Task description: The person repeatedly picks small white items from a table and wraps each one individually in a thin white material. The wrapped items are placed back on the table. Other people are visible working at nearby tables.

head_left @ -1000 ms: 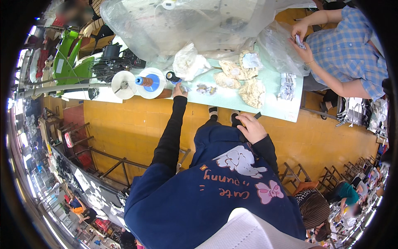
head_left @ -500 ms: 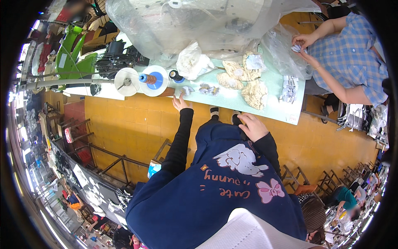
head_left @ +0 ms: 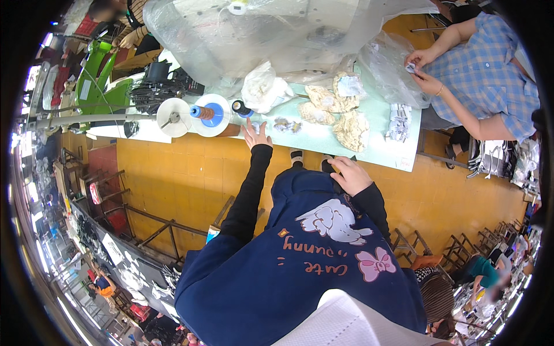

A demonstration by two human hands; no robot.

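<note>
At the table's near edge my left hand (head_left: 257, 136) has its fingers spread, next to a small greyish-white bundle (head_left: 257, 124) partly hidden behind them. No grip on the bundle shows. Just right of it lies a second small bundle (head_left: 287, 124), grey and brown. My right hand (head_left: 352, 176) hangs in front of my waist, fingers loosely stretched out and holding nothing that I can see. Beyond my left hand stand a black thread spool (head_left: 241, 108) and a brown thread cone (head_left: 203, 112). Several cream fabric bundles (head_left: 351, 131) lie farther right.
The pale green table (head_left: 378, 153) holds a white plastic bag (head_left: 264, 87), clear plastic sheeting (head_left: 259, 40) and a stack of white labels (head_left: 399, 122). At right, a person in a checked shirt (head_left: 479, 75) handles a small white piece. Wooden stool frames (head_left: 167, 228) stand behind at left.
My left hand has moved slightly right and forward over the small bundle, its fingers spreading. My right hand stays near my waist. The co-worker's hands have shifted a little.
</note>
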